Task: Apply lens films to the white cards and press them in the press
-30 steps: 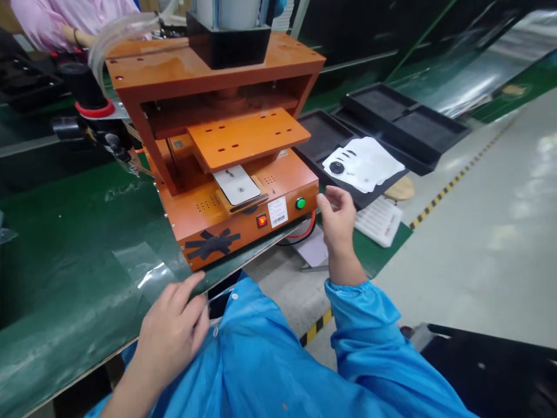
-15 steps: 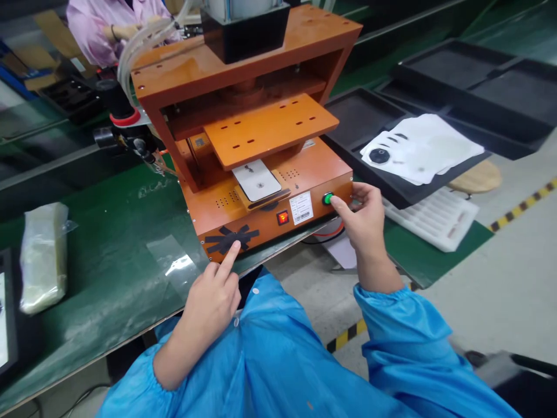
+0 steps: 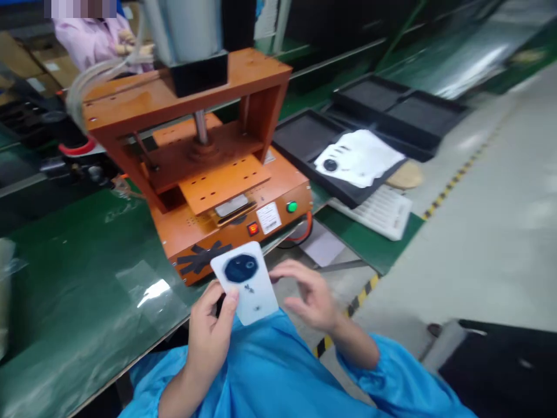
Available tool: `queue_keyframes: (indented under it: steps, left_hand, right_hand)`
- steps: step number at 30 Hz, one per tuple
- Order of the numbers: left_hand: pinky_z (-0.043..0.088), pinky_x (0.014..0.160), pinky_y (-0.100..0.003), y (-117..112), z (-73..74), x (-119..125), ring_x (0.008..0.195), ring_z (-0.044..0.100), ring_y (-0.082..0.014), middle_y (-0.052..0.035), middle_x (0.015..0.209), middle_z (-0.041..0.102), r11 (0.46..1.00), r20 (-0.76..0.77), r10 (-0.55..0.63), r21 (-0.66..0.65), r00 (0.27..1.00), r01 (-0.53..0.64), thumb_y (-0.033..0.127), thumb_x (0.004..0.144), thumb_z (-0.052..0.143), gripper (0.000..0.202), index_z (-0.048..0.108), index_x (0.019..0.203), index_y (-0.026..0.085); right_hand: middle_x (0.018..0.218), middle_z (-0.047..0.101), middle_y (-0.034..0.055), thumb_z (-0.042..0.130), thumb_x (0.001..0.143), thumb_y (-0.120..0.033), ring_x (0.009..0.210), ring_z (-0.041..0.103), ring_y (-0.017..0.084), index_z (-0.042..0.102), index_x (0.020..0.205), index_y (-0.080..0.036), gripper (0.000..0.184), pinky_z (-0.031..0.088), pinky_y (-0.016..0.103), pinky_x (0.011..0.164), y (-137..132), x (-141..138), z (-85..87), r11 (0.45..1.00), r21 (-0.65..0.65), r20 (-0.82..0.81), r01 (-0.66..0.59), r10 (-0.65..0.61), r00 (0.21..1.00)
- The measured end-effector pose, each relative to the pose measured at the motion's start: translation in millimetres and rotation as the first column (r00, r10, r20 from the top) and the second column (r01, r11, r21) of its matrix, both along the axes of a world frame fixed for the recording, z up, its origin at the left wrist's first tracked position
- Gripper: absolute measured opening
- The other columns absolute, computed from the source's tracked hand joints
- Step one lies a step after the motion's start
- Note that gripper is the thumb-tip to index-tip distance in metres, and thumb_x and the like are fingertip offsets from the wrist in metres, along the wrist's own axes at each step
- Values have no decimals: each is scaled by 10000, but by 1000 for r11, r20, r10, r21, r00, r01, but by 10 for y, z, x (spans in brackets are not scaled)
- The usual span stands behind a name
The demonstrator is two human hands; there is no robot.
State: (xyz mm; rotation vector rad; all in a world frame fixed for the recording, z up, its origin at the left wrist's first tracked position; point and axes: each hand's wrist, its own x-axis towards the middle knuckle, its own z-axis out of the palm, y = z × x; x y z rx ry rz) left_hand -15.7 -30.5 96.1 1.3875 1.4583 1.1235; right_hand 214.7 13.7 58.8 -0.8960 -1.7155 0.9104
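Observation:
My left hand point(image 3: 212, 325) grips a white phone back cover point(image 3: 249, 302) by its left edge, thumb on the face. The cover is tilted, with rounded corners, a large dark camera area near the top and small dark marks below. To its right is my right hand point(image 3: 311, 296), fingers curved and apart; one fingertip is close to the cover's edge, and I cannot tell if it touches. Behind stands an orange press point(image 3: 183, 247), its piston down. Under its slotted plate point(image 3: 224, 181), another pale cover point(image 3: 232, 205) lies on the jig, partly hidden.
On the press front are a green button point(image 3: 291, 206), a lit red switch point(image 3: 253, 229) and black tape point(image 3: 202, 259). Black trays point(image 3: 300, 136) to the right carry white sheets point(image 3: 363, 158); a white rack point(image 3: 383, 216) lies below. A person in pink point(image 3: 93, 43) sits across the bench.
My right hand has left the green button, and my left hand has left the taped spot and now holds a cover. The press plate has come down over the jig. My view has shifted.

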Motion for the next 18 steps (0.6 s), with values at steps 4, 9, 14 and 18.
queue_keyframes:
  steps: [4, 9, 14, 18]
  left_hand:
    - [616, 933, -340, 99, -175, 197, 1023, 769, -265, -100, 1117, 817, 994, 110, -60, -85, 992, 69, 557, 996, 694, 390, 836, 1077, 203]
    - [613, 1004, -367, 61, -381, 113, 1155, 752, -263, -112, 1364, 756, 974, 73, -181, -126, 981, 189, 559, 995, 689, 486, 738, 1388, 277]
    - [641, 919, -351, -34, -647, -70, 1058, 771, -263, -118, 1254, 773, 954, -37, -250, -181, 968, 239, 553, 995, 683, 405, 802, 1245, 257]
    - [647, 899, -331, -115, -895, -114, 1085, 771, -269, -128, 1277, 761, 930, -47, -296, -240, 954, 277, 573, 1005, 660, 413, 809, 1223, 255]
  right_hand:
    - [881, 766, 53, 694, 1049, -466, 782, 723, 204, 747, 942, -231, 264, 603, 335, 724, -101, 8, -53, 981, -130, -33, 142, -147, 989]
    - [962, 772, 55, 696, 987, -556, 861, 722, 240, 723, 1037, -243, 318, 631, 377, 797, 1027, 1222, -57, 730, -28, -62, 682, -683, 728]
    - [1110, 796, 152, 543, 995, -453, 1045, 727, 325, 767, 1138, -166, 391, 608, 490, 988, 2404, 2394, 4, 655, 130, 415, 744, -717, 559]
    - [1113, 794, 148, 618, 910, -326, 1091, 706, 344, 829, 1084, -177, 311, 551, 511, 1077, 2780, 2486, -109, 732, 124, 619, 669, -585, 525]
